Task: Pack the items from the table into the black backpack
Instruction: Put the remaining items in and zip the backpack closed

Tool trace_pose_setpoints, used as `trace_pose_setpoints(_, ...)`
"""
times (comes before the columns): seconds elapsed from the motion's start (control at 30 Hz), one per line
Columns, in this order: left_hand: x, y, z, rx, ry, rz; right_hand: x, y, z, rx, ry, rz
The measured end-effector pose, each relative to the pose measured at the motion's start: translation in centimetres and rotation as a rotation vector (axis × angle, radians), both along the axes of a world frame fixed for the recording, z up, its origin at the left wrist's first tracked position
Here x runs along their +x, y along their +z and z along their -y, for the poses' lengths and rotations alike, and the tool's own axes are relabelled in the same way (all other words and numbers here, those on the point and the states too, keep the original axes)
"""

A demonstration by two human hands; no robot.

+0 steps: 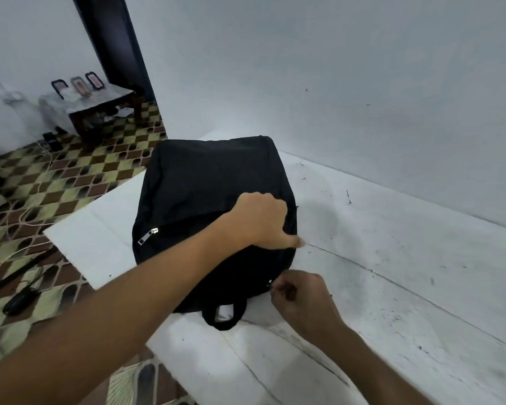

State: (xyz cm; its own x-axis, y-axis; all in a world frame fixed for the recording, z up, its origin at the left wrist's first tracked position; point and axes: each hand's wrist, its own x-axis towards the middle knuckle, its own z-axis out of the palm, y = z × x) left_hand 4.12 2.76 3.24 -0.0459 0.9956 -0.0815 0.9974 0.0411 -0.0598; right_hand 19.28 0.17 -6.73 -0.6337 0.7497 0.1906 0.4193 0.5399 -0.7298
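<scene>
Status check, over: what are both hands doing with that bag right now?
Left hand grips black backpack top. Right hand pinches at its side zipper. No loose items showing on white table. Nothing blocking.

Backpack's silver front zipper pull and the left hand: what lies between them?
Only black backpack fabric between the zipper pull and left hand, head view.

The black backpack (214, 182) lies flat on the white surface (392, 258) at the centre of the frame, its front panel facing up. A silver zipper pull (147, 236) shows on its left side, on the front pocket seam. Its carry loop (224, 315) points toward the lower edge of the frame.
</scene>
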Motion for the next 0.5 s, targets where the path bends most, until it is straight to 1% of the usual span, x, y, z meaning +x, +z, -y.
trace_pose_setpoints(0.07, 0.6, -1.0, 1.6, -0.126, 0.055, -0.044, -0.1, -0.4, 0.0, -0.010, -0.023, -0.009)
trace_pose_setpoints(0.13, 0.5, -2.0, 2.2, -0.184, 0.070, 0.051, -0.3, -0.6, 0.5, -0.011, -0.012, -0.027)
trace_pose_setpoints(0.2, 0.0, -2.5, 2.2, -0.182, 0.097, 0.209, -0.7, -0.8, 1.6, -0.002, 0.018, -0.044)
trace_pose_setpoints(0.27, -0.2, -2.5, 2.2, -0.163, 0.130, 0.320, -1.4, -1.1, 3.0, -0.001, 0.046, -0.051)
trace_pose_setpoints(0.37, -0.2, -2.6, 2.5, -0.155, 0.161, 0.423, -3.1, -1.6, 5.4, -0.007, 0.073, -0.071)
trace_pose_setpoints(0.5, -0.3, -2.7, 2.9, -0.130, 0.194, 0.511, -5.4, -1.4, 7.3, -0.059, 0.025, -0.061)
